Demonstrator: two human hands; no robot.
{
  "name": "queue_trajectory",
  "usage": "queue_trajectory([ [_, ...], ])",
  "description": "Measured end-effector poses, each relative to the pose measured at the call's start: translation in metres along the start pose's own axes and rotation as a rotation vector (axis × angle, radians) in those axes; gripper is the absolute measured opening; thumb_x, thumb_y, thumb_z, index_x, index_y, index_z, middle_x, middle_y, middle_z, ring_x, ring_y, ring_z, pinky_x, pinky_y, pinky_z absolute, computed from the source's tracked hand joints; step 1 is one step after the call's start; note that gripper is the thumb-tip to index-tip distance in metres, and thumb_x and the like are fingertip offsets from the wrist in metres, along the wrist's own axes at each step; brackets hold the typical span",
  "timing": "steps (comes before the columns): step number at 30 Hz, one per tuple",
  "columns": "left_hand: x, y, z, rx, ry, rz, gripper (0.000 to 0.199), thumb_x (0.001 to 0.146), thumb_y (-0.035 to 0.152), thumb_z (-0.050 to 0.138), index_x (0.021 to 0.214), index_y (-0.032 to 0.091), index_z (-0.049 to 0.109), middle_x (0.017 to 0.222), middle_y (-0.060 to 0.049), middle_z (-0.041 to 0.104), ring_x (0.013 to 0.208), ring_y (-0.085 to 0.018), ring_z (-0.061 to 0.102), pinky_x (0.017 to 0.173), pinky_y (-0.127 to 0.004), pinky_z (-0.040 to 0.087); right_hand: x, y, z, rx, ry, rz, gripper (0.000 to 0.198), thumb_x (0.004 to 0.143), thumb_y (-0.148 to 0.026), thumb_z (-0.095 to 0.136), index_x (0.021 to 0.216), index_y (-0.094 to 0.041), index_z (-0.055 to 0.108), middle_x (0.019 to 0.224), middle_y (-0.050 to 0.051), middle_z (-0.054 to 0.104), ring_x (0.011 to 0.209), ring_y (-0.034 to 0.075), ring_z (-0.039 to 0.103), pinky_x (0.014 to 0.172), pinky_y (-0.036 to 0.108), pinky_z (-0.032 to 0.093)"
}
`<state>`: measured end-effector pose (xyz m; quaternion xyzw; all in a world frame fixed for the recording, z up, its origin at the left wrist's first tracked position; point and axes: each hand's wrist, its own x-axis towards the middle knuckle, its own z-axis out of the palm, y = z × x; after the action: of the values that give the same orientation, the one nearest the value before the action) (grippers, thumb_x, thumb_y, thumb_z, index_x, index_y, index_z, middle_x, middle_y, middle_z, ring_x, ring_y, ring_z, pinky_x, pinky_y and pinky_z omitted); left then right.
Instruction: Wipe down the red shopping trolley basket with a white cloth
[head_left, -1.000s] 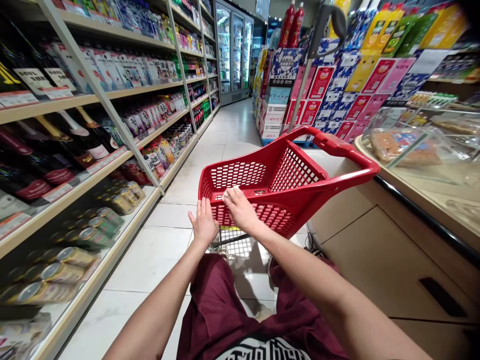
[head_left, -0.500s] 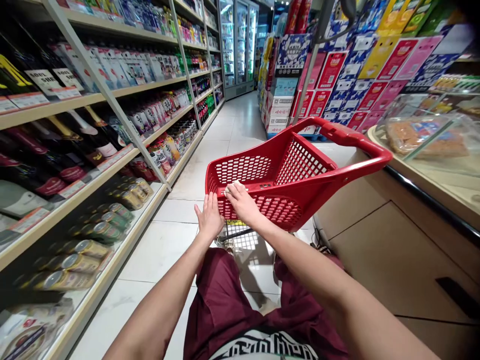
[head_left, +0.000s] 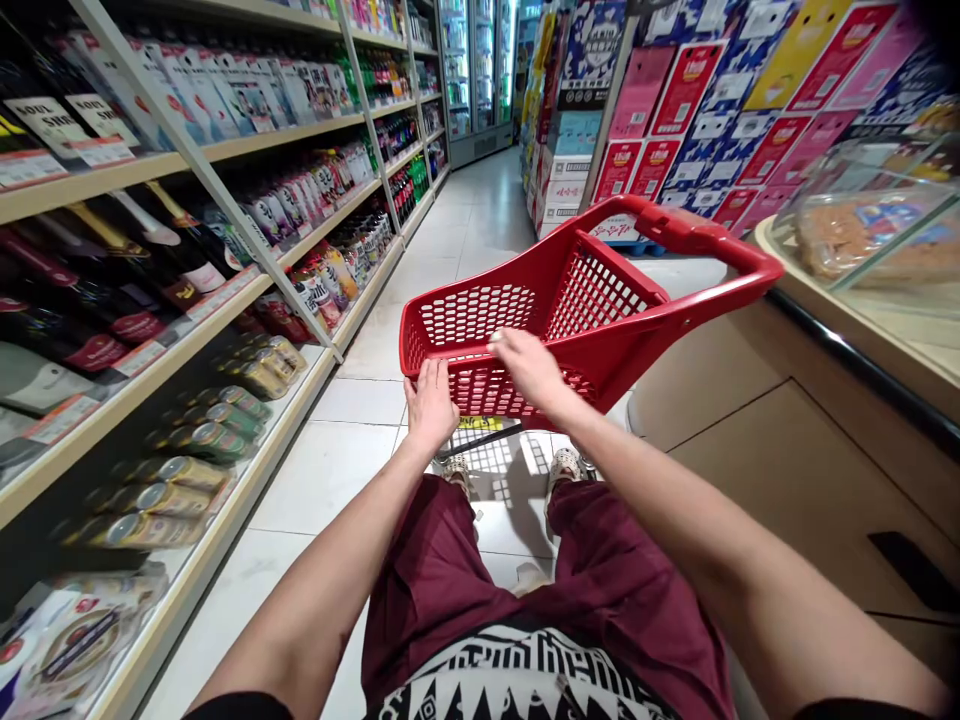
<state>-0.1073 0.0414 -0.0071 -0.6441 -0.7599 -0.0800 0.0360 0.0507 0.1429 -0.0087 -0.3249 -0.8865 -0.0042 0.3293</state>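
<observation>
A red plastic shopping cart [head_left: 592,370] stands in front of me, with honeycomb holes in its basket walls. My left hand [head_left: 433,405] lies against the near wall by the front left corner, its fingers stretched up to the rim and the thumb apart. Over the near rim, farther right, is my right hand [head_left: 529,370], its fingers closed on a small white cloth [head_left: 496,338]; most of the cloth is hidden by the fingers. The cart's handle [head_left: 705,235] rises to the right. No goods show inside the basket.
Shelves [head_left: 262,270] of bottles and cans line the left side. Stacked drink cartons [head_left: 697,110] stand behind the cart. To the right is a counter [head_left: 847,350] with a packaged food tray [head_left: 877,230]. Glass-door fridges [head_left: 480,80] stand at the aisle's far end.
My right hand has moved right and a little up along the near rim with the cloth. My left hand stays near the corner. The view has tilted down slightly.
</observation>
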Motion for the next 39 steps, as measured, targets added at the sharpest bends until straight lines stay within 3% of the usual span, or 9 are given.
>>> queue_trajectory([
  [4,0.008,0.011,-0.004,-0.007,0.02,-0.013,0.064,0.07,0.017,0.04,0.131,0.006,0.022,0.14,-0.015,0.027,0.13,-0.024,0.019,0.105,-0.051,0.014,-0.009,0.025,-0.019,-0.049,0.056,0.1,0.037,0.091,-0.024,0.026,0.105,-0.011,0.057,0.112,0.013,0.055,0.109,0.022,0.045,0.096,0.042,0.035],
  [9,0.015,0.031,-0.006,0.003,-0.077,0.072,0.071,0.069,0.018,0.042,0.135,0.013,0.016,0.145,-0.009,0.016,0.133,-0.024,0.007,0.105,-0.052,0.016,-0.017,0.008,-0.012,-0.112,-0.014,-0.044,0.033,0.087,-0.014,0.034,0.112,-0.014,0.055,0.126,0.009,0.048,0.121,0.02,0.036,0.103,0.038,0.03],
  [14,0.012,0.029,-0.016,-0.019,-0.096,0.09,0.066,0.069,0.014,0.04,0.133,0.014,0.021,0.142,-0.009,0.024,0.132,-0.022,0.014,0.104,-0.056,0.013,-0.03,0.047,-0.055,-0.189,0.078,0.053,0.032,0.088,-0.016,0.033,0.104,-0.013,0.06,0.119,0.013,0.051,0.118,0.023,0.037,0.099,0.043,0.033],
  [17,0.018,0.044,-0.023,-0.027,-0.072,0.048,0.064,0.069,0.016,0.041,0.131,0.01,0.024,0.142,-0.014,0.023,0.132,-0.025,0.015,0.103,-0.056,0.012,-0.033,0.055,-0.071,-0.241,0.126,0.083,0.03,0.087,-0.018,0.035,0.098,-0.015,0.063,0.116,0.013,0.053,0.113,0.022,0.042,0.096,0.043,0.036],
  [23,0.032,0.084,-0.014,-0.085,-0.094,0.175,0.068,0.068,0.02,0.044,0.132,0.015,0.023,0.142,-0.009,0.025,0.132,-0.025,0.014,0.103,-0.056,0.012,-0.025,0.062,-0.079,-0.299,0.087,-0.07,0.026,0.087,-0.02,0.039,0.096,-0.018,0.063,0.11,0.007,0.057,0.108,0.018,0.046,0.096,0.038,0.037],
  [27,0.028,0.078,-0.001,-0.083,0.003,0.233,0.068,0.066,0.019,0.044,0.131,0.013,0.027,0.141,-0.009,0.028,0.131,-0.025,0.015,0.104,-0.057,0.008,-0.037,0.087,-0.097,-0.375,0.256,0.061,0.03,0.087,-0.018,0.034,0.097,-0.013,0.062,0.117,0.014,0.051,0.115,0.024,0.038,0.096,0.045,0.034],
  [33,0.023,0.074,0.0,-0.122,0.019,0.228,0.066,0.067,0.02,0.045,0.131,0.013,0.029,0.14,-0.009,0.03,0.13,-0.026,0.018,0.104,-0.056,0.009,-0.049,0.091,-0.11,-0.433,0.217,0.005,0.028,0.086,-0.016,0.037,0.097,-0.019,0.062,0.113,0.007,0.055,0.11,0.018,0.043,0.092,0.033,0.037],
  [37,0.02,0.076,-0.001,-0.138,0.034,0.242,0.065,0.067,0.019,0.044,0.13,0.013,0.03,0.139,-0.009,0.032,0.13,-0.026,0.019,0.104,-0.056,0.007,-0.057,0.107,-0.142,-0.511,0.343,0.162,0.031,0.085,-0.016,0.033,0.098,-0.011,0.061,0.119,0.019,0.047,0.111,0.027,0.038,0.09,0.044,0.034],
  [39,0.019,0.076,0.0,-0.145,0.063,0.247,0.065,0.066,0.018,0.044,0.13,0.012,0.031,0.139,-0.01,0.033,0.13,-0.025,0.019,0.105,-0.056,0.006,-0.06,0.103,-0.142,-0.525,0.351,0.157,0.032,0.084,-0.014,0.033,0.098,-0.012,0.061,0.12,0.019,0.047,0.111,0.027,0.038,0.09,0.044,0.034],
])
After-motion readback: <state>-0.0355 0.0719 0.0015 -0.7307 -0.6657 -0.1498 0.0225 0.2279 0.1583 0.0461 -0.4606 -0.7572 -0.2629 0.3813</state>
